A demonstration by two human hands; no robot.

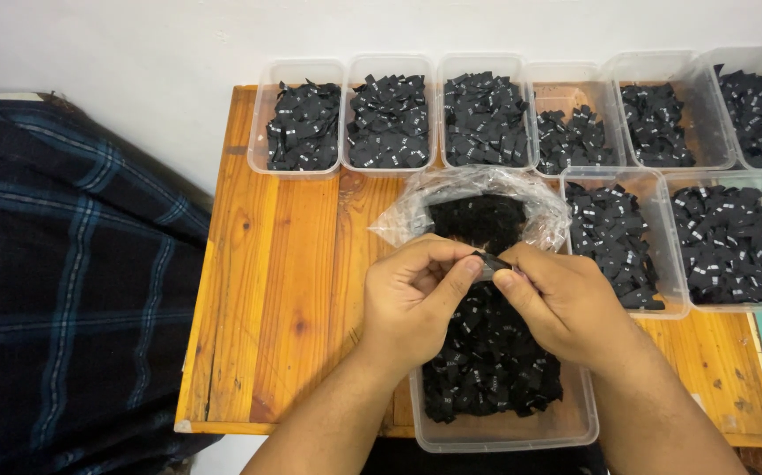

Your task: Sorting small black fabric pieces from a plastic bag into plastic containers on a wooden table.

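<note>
My left hand [412,295] and my right hand [561,299] meet over a clear plastic tub [504,431] full of small black fabric labels [487,369]. Both pinch one small black label [489,261] between thumbs and forefingers. Just behind the hands lies an open clear plastic bag [416,207] holding more black labels.
Six clear tubs of black labels line the back of the wooden table [284,264], the leftmost tub [297,123] near the table's corner. Two larger tubs [663,246] of labels stand on the right. A dark plaid cloth [64,281] lies left of the table.
</note>
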